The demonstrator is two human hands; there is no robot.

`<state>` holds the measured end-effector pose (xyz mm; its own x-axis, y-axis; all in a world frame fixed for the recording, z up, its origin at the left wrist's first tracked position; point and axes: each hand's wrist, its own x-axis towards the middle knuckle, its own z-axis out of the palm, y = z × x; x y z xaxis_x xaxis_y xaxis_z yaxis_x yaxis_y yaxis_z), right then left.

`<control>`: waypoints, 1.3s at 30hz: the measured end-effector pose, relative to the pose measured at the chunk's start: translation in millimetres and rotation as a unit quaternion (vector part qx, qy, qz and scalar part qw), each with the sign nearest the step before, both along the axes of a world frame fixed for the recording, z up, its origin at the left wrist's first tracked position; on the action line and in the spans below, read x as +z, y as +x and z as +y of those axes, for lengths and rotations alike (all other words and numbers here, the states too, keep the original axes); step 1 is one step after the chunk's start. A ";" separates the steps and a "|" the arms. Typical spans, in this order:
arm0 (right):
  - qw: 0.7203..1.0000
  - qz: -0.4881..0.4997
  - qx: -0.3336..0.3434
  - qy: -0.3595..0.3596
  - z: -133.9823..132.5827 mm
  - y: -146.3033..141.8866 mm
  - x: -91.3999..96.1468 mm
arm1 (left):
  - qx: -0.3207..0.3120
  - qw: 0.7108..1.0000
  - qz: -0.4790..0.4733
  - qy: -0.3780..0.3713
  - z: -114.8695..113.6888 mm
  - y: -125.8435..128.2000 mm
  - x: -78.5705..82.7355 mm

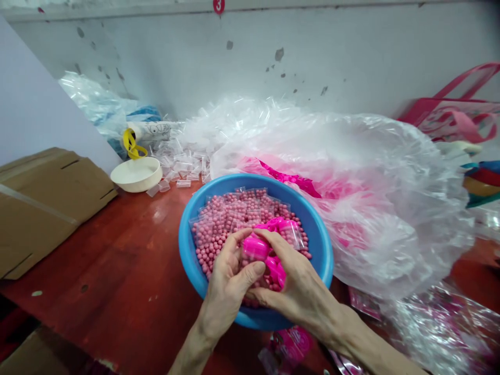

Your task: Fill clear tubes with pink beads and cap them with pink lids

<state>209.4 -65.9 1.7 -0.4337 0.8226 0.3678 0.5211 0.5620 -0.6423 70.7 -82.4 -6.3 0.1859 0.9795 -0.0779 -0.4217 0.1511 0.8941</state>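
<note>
A glossy bright-pink plastic piece (255, 247) sat pinched between both hands over the round blue plastic basin (187, 255); the left hand (228, 281) closed thumb and fingers on its near side, the right hand (299, 284) gripped it from the other; small clear bags of pink beads (222, 219) filled the basin, which stood on the red-brown wooden table (128, 281); a large crumpled clear plastic sheet (371, 187) lay just behind; a shallow white bowl (136, 174) and flattened brown cardboard (42, 203) sat well off left.
</note>
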 end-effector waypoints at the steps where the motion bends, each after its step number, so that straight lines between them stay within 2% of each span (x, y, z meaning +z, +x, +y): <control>1: 0.999 -0.019 -0.002 0.028 -1.8 -1.2 -2.3 | -0.005 1.000 0.007 0.005 -0.3 -0.2 0.8; 4: 0.995 -0.053 -0.019 0.088 -10.2 -7.9 -7.5 | -0.019 0.999 0.046 0.019 -3.0 -0.5 0.9; 7: 0.991 -0.079 -0.041 0.096 -15.2 -9.0 -7.7 | -0.020 0.993 0.109 0.024 -5.6 0.2 -3.3; 11: 0.981 -0.158 -0.041 0.109 3.6 21.5 -1.9 | -0.002 0.974 0.226 0.019 -4.1 1.5 -8.6; 12: 0.973 -0.186 -0.067 0.120 12.9 34.0 -1.4 | 0.012 0.971 0.236 0.017 -2.9 1.8 -8.7; 14: 0.948 -0.246 -0.151 0.136 33.1 58.9 -3.5 | 0.054 0.973 0.223 0.010 -0.2 2.4 -7.7; 16: 0.927 -0.299 -0.183 0.131 49.8 76.9 -9.7 | 0.098 0.977 0.187 0.000 2.1 3.1 -6.2; 20: 0.921 -0.344 -0.142 0.116 59.9 84.5 -24.0 | 0.159 0.980 0.116 -0.013 4.3 2.9 -6.1; 23: 0.916 -0.347 -0.147 0.138 55.1 83.4 -30.8 | 0.186 0.978 0.092 -0.018 6.0 -3.7 -7.5; 27: 0.912 -0.343 -0.144 0.170 51.5 87.7 -32.1 | 0.206 0.962 0.178 0.009 11.9 -22.5 -6.9; 30: 0.921 -0.322 -0.133 0.175 51.2 79.3 -23.8 | 0.175 0.936 0.300 0.050 20.6 -34.7 -4.5; 33: 0.952 -0.260 -0.063 0.147 54.7 56.4 -17.1 | 0.109 0.898 0.412 0.113 33.9 -36.7 -2.1; 35: 0.966 -0.211 -0.028 0.149 60.4 40.9 -20.9 | 0.055 0.854 0.484 0.183 43.9 -32.9 -2.3; 38: 0.971 -0.168 0.038 0.163 70.3 29.9 -37.9 | -0.047 0.779 0.561 0.276 54.9 -25.2 -9.2; 39: 0.972 -0.161 0.049 0.164 72.8 29.8 -43.8 | -0.068 0.767 0.568 0.289 56.7 -23.2 -12.9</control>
